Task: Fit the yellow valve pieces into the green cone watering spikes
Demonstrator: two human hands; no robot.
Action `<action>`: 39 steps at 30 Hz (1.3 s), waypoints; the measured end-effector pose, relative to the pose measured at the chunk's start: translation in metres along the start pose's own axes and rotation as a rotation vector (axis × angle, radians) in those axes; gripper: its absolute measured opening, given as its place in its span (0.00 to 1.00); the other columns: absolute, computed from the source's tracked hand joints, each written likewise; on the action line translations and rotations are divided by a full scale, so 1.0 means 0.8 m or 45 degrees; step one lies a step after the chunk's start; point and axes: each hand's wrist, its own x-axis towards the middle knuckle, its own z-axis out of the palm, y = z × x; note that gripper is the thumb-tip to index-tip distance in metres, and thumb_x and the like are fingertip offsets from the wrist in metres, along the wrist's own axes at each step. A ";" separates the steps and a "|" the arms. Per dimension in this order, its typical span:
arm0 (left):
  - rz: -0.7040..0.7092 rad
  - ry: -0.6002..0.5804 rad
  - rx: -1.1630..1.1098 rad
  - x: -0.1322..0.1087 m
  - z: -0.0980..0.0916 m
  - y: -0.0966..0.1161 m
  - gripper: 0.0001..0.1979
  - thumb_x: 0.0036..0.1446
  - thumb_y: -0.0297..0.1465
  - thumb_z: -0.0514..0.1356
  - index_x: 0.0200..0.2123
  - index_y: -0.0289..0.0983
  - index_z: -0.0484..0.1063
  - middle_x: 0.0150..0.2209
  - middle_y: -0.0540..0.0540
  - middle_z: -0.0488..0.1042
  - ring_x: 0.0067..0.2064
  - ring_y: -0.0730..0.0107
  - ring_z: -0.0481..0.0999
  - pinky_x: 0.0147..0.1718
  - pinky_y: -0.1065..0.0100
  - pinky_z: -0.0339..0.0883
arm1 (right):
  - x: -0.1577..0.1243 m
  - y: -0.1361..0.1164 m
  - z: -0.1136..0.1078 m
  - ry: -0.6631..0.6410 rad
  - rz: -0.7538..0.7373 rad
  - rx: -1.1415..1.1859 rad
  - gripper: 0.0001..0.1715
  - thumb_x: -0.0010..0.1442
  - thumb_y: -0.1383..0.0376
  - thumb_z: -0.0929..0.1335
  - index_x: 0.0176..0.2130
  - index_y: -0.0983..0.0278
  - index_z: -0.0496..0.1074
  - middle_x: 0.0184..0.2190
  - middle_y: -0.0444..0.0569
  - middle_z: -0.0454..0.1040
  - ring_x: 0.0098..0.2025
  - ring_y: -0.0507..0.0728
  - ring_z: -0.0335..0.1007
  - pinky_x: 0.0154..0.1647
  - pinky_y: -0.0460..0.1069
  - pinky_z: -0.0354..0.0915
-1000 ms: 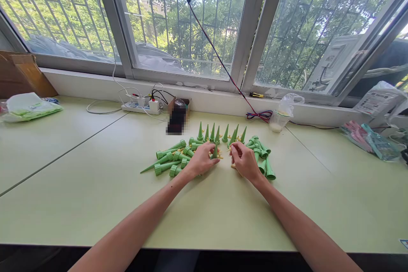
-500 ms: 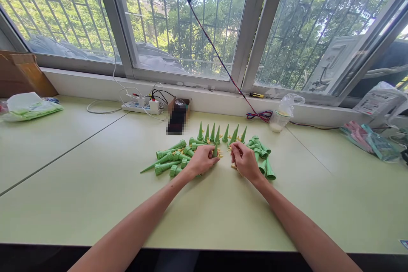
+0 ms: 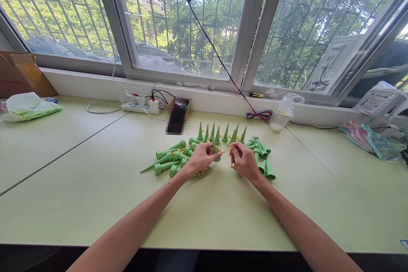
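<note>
My left hand is closed around a green plastic cone-shaped spike, held with its tip upward. A small pale yellow piece sticks out from the spike's side. Facing it, my right hand pinches a thin yellow piece whose end comes close to the spike; whether the two touch, I cannot tell. Behind the hands stand several upright green spikes in a row. Ribbed-cap green spikes lie in a pile left of my left hand, and green cone bodies lie right of my right hand.
At the back stand a power strip with cables and a small box, partly blurred. A bagged plastic cup is beside coiled wire. Plastic bags lie at the left and right of the table.
My left hand has lifted the green spike slightly and turned it, its tip tilting left. The yellow pieces in my two hands are now closer together. My right hand has barely moved.
</note>
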 end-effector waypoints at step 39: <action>0.166 -0.018 -0.040 0.001 0.000 0.008 0.22 0.56 0.45 0.57 0.20 0.37 0.57 0.20 0.54 0.53 0.23 0.76 0.53 0.21 0.71 0.48 | -0.002 -0.004 -0.001 -0.132 0.002 0.125 0.12 0.62 0.57 0.66 0.39 0.63 0.70 0.32 0.47 0.72 0.25 0.51 0.68 0.22 0.45 0.66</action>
